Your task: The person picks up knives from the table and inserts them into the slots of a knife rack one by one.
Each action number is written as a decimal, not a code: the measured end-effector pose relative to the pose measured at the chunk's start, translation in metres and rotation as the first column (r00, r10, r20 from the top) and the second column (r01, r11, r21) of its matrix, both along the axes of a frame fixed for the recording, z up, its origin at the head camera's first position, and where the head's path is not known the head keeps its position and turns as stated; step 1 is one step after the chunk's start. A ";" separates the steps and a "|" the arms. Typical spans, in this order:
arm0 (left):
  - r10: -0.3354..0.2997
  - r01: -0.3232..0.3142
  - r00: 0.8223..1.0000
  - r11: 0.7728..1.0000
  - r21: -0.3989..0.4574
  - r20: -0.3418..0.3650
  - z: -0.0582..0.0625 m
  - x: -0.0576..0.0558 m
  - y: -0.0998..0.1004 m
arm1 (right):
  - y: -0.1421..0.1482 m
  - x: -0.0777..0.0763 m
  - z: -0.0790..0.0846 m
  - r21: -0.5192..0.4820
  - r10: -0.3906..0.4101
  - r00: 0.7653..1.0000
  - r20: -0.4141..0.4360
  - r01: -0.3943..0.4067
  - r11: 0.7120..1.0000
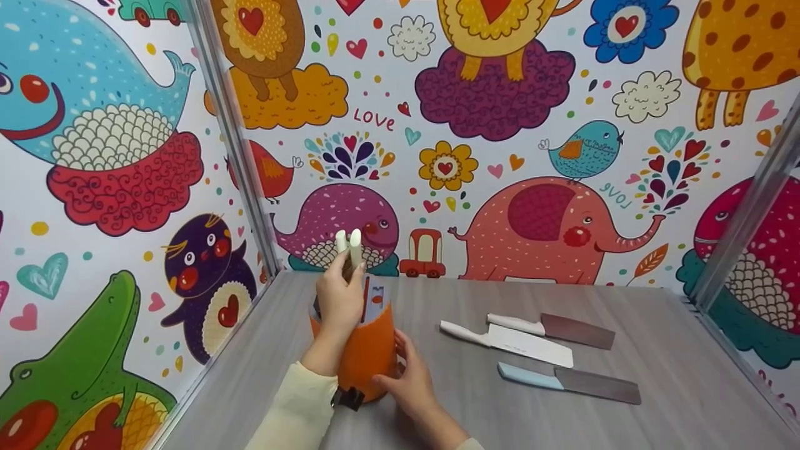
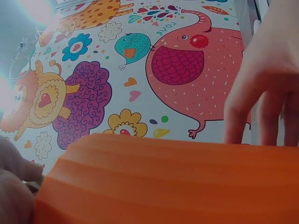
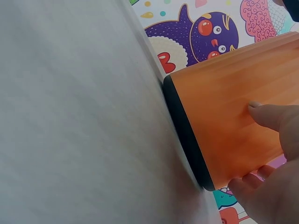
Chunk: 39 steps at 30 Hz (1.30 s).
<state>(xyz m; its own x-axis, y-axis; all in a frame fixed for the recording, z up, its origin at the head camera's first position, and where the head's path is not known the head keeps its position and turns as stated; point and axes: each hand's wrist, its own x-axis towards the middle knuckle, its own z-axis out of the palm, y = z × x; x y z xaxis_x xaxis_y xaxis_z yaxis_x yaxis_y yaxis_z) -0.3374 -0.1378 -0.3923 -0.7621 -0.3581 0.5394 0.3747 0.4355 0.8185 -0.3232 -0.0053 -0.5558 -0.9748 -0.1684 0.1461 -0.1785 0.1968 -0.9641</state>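
Observation:
An orange knife holder (image 1: 367,350) with a dark base stands on the table, seen close up in both wrist views. My left hand (image 1: 340,300) is at its top and grips two pale handles (image 1: 355,249); whatever lies below them is hidden by the hand. Beside that hand, a lilac piece with an orange mark (image 1: 376,301) sticks out of the holder's mouth. My right hand (image 1: 409,378) holds the holder's lower side, thumb and fingers spread around it, as the right wrist view also shows.
Right of the holder lie three cleavers: a white-handled one with a brownish blade (image 1: 578,331), one with a white-looking blade (image 1: 531,345), and a light-blue-handled one (image 1: 597,384). Patterned walls (image 1: 412,169) enclose the grey table (image 1: 450,412) at the back and sides.

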 end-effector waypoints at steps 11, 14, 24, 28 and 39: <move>0.021 -0.023 0.998 0.999 0.035 0.056 0.003 -0.004 0.001 | 0.005 -0.002 0.000 -0.018 0.028 0.999 -0.035 -0.029 0.999; 0.035 -0.036 0.999 0.999 0.038 0.042 0.003 -0.004 0.002 | 0.005 -0.003 0.000 -0.026 0.032 0.999 -0.030 -0.033 0.999; 0.061 -0.061 0.997 0.998 0.013 -0.053 0.005 0.007 -0.006 | 0.002 -0.003 0.001 -0.031 0.015 1.000 -0.004 -0.015 0.999; 0.117 -0.122 0.979 0.992 -0.021 -0.167 -0.001 0.015 -0.018 | -0.001 -0.003 0.003 -0.040 0.014 0.999 0.040 -0.013 0.999; 0.018 -0.039 0.988 0.990 -0.136 -0.156 -0.102 0.031 -0.050 | 0.000 0.000 -0.004 -0.079 0.025 0.999 -0.032 -0.028 0.996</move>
